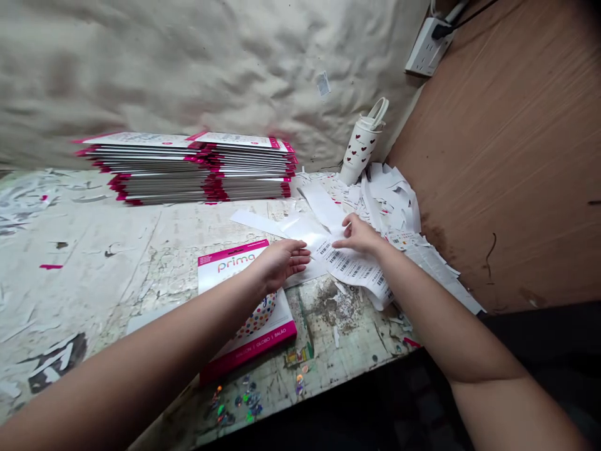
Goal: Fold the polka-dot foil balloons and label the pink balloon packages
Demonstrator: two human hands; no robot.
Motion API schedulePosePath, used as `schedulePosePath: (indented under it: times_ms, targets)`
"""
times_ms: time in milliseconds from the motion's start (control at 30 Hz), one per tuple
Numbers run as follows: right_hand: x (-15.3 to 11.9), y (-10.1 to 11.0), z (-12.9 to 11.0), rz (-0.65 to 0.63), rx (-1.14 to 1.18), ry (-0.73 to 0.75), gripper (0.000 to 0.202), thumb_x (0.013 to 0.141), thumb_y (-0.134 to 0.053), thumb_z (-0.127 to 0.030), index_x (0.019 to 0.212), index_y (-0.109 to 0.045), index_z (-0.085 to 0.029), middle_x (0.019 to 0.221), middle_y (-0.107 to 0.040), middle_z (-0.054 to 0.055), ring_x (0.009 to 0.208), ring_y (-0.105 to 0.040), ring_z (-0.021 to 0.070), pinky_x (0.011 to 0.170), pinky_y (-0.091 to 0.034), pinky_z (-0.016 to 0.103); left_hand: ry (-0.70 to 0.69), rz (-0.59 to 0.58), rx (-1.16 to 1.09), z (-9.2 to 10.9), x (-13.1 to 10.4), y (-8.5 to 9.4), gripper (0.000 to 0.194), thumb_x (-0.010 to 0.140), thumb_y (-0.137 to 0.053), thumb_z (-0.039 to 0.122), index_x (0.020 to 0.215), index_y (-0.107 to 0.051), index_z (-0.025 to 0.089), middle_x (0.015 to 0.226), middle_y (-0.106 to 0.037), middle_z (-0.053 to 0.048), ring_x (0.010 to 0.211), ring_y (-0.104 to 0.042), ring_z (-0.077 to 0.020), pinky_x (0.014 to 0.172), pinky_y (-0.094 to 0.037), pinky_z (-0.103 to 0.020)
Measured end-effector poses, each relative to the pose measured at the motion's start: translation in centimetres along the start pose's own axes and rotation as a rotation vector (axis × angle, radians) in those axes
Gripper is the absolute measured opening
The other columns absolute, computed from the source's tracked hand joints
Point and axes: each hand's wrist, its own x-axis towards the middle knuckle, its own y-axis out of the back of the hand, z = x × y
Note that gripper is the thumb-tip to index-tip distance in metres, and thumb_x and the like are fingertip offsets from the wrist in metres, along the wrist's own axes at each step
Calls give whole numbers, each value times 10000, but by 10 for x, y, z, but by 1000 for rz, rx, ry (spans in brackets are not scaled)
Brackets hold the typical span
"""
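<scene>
A sheet of barcode labels [354,268] lies on white backing paper in the middle of the table, its lower right end curling up. My right hand [357,235] is over the upper part of the sheet, thumb and fingers apart, holding nothing that I can see. My left hand [285,263] hovers beside the sheet's left edge with its fingers spread and nothing visible in it. Under my left wrist lies a white and pink "prima" balloon package [277,322], partly covered by my forearm.
Two tall piles of pink-edged packages [164,169] stand against the covered wall. A white tumbler with hearts [359,150] is at the back right, near heaped paper strips [392,194]. A wooden panel [507,163] bounds the right side. Sequins lie along the front edge.
</scene>
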Motion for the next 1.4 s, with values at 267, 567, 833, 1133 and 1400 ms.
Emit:
schedulePosePath:
  times_ms: [267,567,833,1133,1400]
  targets:
    - [-20,8,-8,-126,266,96,436,606,-696,-232,926,-400,-233,599,-492,-101,552,-495,88,602,-435,241,0,70,-52,-1,1,-9,215,758,-625,296,886,-549,140,842,-601,-69,681,-592,-131,670,-476,-258]
    - [-52,30,-37,-232,328,443,447,710,-668,-244,1131,-518,-234,817,-557,-16,699,-541,113,661,-460,260,-117,-285,-175,11,11,-37,160,777,-609,185,921,-654,130,867,-691,-65,736,-634,-163,707,-502,-275]
    - [-67,43,-45,60,-90,705,117,740,-667,-253,836,-622,-205,874,-605,35,820,-556,163,696,-453,292,-68,-441,-185,13,8,-30,194,822,-560,222,916,-675,97,861,-706,-95,758,-641,-170,757,-494,-289]
    - [-77,40,-39,237,-288,834,135,780,-609,-191,911,-596,-223,984,-617,51,964,-555,206,853,-450,382,-295,-484,-53,9,5,-37,263,786,-626,254,1019,-665,138,931,-709,-78,893,-632,-198,784,-479,-280]
    - [-85,32,-20,553,-455,964,279,782,-617,-152,1023,-637,-290,1098,-636,41,1028,-534,250,892,-449,455,-99,-430,-190,14,2,-44,232,850,-523,242,963,-654,88,885,-706,-104,791,-657,-182,776,-505,-290]
